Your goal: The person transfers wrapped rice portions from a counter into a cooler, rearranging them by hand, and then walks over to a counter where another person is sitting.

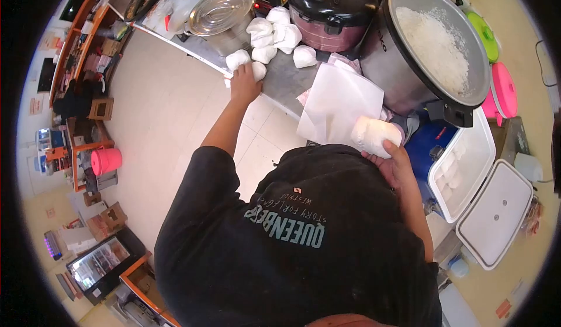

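Observation:
My left hand (245, 86) reaches to the counter's front edge, its fingers closed against a white paper-wrapped packet (258, 70). Another wrapped packet (237, 60) sits just beyond the fingertips, and several more (283, 36) are heaped behind it. Close to my body, my right hand (392, 164) grips a larger-looking white wrapped packet (377, 134), thumb on its side and fingers underneath. That packet is over the corner of a stack of white wrapping paper (345, 96) on the counter. Part of my left fingers is hidden from this angle.
A large open cooker of white rice (435, 44) stands at the right, beside a black-lidded cooker (333, 11). A lidded steel pot (222, 17) is at the back left. On the right, an open blue cooler (432, 157) holds white packets; its lid (494, 213) lies beside it.

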Motion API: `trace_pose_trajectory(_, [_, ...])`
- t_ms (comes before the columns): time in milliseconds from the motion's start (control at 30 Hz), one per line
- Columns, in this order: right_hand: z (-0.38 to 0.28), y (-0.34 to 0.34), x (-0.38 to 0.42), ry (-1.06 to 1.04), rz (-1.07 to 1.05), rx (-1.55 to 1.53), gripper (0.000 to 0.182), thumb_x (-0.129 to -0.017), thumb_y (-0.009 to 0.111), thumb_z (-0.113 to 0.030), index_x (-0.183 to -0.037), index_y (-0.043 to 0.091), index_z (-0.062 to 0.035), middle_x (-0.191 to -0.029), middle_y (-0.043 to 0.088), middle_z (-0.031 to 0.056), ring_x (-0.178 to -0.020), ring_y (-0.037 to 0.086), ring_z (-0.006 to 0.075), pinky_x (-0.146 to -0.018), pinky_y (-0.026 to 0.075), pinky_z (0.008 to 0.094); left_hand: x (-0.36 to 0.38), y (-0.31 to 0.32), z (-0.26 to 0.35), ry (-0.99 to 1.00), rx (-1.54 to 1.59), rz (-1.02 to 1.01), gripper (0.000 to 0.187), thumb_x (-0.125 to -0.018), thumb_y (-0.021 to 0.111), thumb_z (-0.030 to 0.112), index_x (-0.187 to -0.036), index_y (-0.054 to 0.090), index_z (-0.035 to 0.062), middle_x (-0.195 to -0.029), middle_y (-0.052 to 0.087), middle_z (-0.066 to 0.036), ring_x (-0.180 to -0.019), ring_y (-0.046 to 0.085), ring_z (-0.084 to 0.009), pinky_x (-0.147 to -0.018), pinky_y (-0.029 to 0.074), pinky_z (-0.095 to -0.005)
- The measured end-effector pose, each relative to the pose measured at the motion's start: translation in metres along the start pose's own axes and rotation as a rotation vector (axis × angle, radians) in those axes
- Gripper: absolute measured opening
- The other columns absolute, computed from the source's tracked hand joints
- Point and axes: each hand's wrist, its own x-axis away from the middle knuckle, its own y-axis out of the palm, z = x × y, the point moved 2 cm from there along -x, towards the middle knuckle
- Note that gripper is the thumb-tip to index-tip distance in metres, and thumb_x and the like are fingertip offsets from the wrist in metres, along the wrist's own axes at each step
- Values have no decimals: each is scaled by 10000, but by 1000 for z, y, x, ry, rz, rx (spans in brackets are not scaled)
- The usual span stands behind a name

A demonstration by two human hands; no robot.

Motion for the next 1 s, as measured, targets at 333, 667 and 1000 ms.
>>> trace_pose_trajectory(333, [-79, -7, 107, -350, 97, -36, 762, -828, 805, -275, -1427, 416, -6, -1323, 578, 178, -1162, 623, 303, -907, 577, 476, 59, -43, 93, 322, 951, -365, 616, -694, 819, 105, -1181, 445, 53, -1153, 572, -114, -1023, 620, -266, -904, 504, -366])
trace_pose_trajectory(667, [-171, -147, 160, -373, 711, 286, 610, -851, 773, -343, -1359, 526, -115, -1254, 624, 47, -1137, 613, 189, -930, 538, 401, 131, -199, 492, 1299, 1146, -218, 653, -699, 856, 203, -1278, 580, 79, -1188, 630, -133, -1129, 622, -285, -1000, 479, -393])
trace_pose_trajectory(1000, [-155, -261, 66, -76, 992, 1084, 557, -747, 826, -377, -1183, 665, -69, -921, 712, 99, -684, 682, 265, -597, 561, 378, 91, -64, 669, 1418, 66, -234, 733, -634, 878, 289, -1227, 517, 54, -1117, 629, -212, -1072, 641, -398, -881, 534, -463])
